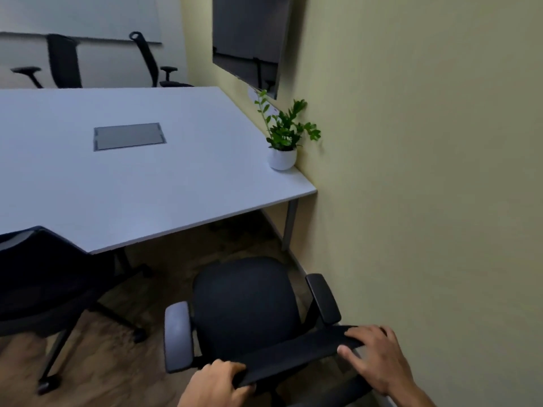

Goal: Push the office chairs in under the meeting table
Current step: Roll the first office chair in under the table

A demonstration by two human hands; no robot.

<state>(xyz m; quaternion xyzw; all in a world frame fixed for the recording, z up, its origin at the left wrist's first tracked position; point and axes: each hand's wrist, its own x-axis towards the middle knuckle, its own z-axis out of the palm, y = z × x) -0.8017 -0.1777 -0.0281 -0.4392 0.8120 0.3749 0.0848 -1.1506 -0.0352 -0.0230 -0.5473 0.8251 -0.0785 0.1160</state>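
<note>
A black office chair [246, 306] with two armrests stands right below me, its seat out in front of the white meeting table [182, 183] and close to the wall on the right. My left hand [216, 383] is closed around the left end of the chair's backrest top. My right hand [379, 356] lies over the right end of the same bar, fingers spread across it. A second black chair [41, 283] stands at the left, its back overlapping the table's near edge. Two more chairs [66, 61] [152, 61] stand beyond the far side of the table.
A small potted plant [283, 142] stands at the table's right edge against the yellow wall [426, 171]. A grey cable hatch [129, 136] sits in the tabletop. A dark screen [249, 33] hangs on the wall. A metal table leg [289, 224] stands near the wall. The floor is wood-patterned.
</note>
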